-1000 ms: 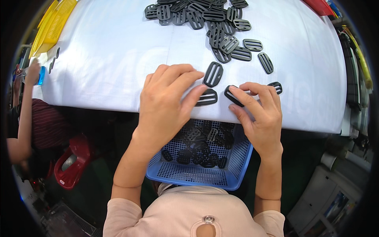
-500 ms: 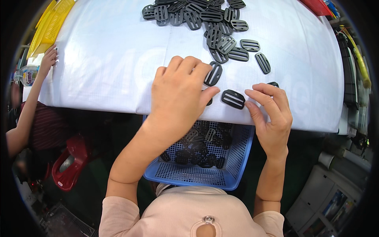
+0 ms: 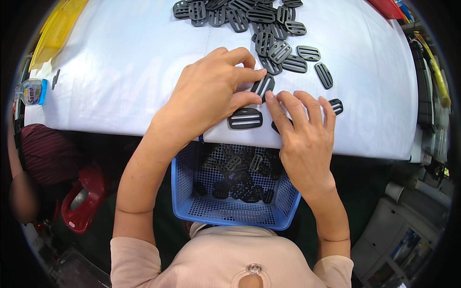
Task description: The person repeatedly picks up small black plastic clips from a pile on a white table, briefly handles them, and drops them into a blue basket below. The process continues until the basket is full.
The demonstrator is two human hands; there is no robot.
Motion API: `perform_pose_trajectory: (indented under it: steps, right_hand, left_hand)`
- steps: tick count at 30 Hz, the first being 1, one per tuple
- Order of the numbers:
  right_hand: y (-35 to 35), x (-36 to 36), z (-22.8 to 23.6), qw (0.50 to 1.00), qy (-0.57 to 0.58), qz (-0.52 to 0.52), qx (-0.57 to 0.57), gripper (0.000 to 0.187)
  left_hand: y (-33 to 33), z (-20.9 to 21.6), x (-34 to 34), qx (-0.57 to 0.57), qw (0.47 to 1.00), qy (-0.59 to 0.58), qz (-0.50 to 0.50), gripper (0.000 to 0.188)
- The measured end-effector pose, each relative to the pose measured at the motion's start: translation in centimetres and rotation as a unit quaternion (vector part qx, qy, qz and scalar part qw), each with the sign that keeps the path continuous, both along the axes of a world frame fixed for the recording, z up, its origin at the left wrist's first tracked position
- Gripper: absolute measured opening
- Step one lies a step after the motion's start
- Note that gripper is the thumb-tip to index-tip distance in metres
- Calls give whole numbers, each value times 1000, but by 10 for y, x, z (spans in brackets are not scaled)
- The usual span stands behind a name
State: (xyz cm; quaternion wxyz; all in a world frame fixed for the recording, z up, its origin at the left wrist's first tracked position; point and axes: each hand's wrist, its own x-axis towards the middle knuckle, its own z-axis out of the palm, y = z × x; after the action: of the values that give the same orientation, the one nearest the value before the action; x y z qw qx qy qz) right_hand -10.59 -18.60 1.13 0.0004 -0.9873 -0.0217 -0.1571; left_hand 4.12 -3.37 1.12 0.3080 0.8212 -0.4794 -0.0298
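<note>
A black plastic strap slide buckle [image 3: 263, 86] with slots lies tilted on the white-covered table. My left hand [image 3: 211, 89] has its thumb and index finger closed at the buckle's left side. At its lower right edge rests the index fingertip of my right hand [image 3: 303, 127], whose other fingers are spread over the table. Partly under my right hand is a second buckle [image 3: 275, 126]. Another buckle [image 3: 245, 118] lies flat below my left thumb, and one more [image 3: 336, 106] sits just beyond my right fingers.
A heap of black buckles [image 3: 237, 19] lies at the far middle, trailing toward me. Below the table edge, a blue basket [image 3: 235, 220] holds many buckles. Yellow baskets [image 3: 57, 33] and a bottle [image 3: 34, 92] stand at left; a red chair [image 3: 84, 199] is beside the table.
My left hand has shifted up onto the tilted buckle, uncovering the one below it. My right hand has moved left to the same buckle. The other person's hand has left the yellow baskets.
</note>
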Motion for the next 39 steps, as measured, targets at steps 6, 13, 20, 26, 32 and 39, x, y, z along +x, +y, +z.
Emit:
perform_pose_trajectory:
  steps: [6,13,20,26,32,39]
  right_hand:
    - [4,21,0,998,-19,-36,-54,40]
    - [15,4,-3,997,-20,-54,-57,38]
    - [10,9,2,998,-25,-47,-17,33]
    - [-52,-27,33,983,-50,-71,161,44]
    - [-114,-28,7,967,-16,-30,251,31]
    - [-107,-19,-6,984,-113,20,137,15]
  left_hand:
    - [-1,0,-1,4,1000,-14,-1,37]
    - [2,-3,3,2,1000,-15,-5,36]
    - [-3,5,-1,16,999,-34,6,36]
    - [-11,8,-23,43,995,-75,56,39]
    - [-16,10,-35,14,991,-115,64,29]
    - [2,14,-30,-9,978,163,128,24]
